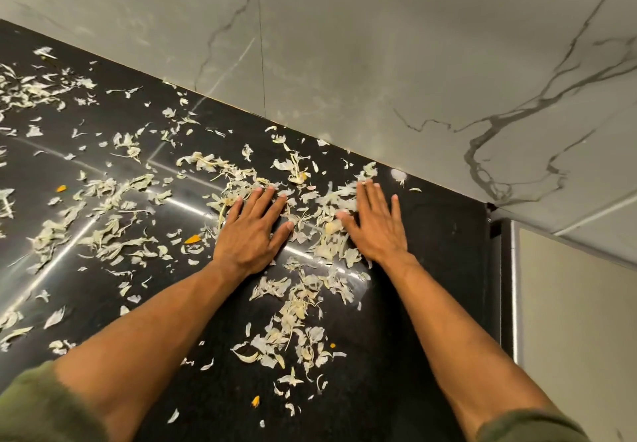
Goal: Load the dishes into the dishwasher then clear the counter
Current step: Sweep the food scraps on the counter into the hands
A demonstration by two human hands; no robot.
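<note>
Sleeves (41, 403) near; left hand (251, 231) and right hand (375, 224) lie flat, fingers (263, 200) straight, amid featherlight peelings (293, 324) (likely best scooped together) on the counter (431, 235).

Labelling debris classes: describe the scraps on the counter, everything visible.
The scraps are pale, thin, dry-looking flakes and shreds, like peelings, with a few orange bits. They lie loose over the glossy black counter, thickest between the left hand and the right hand, which rest flat on them, fingers straight.
</note>
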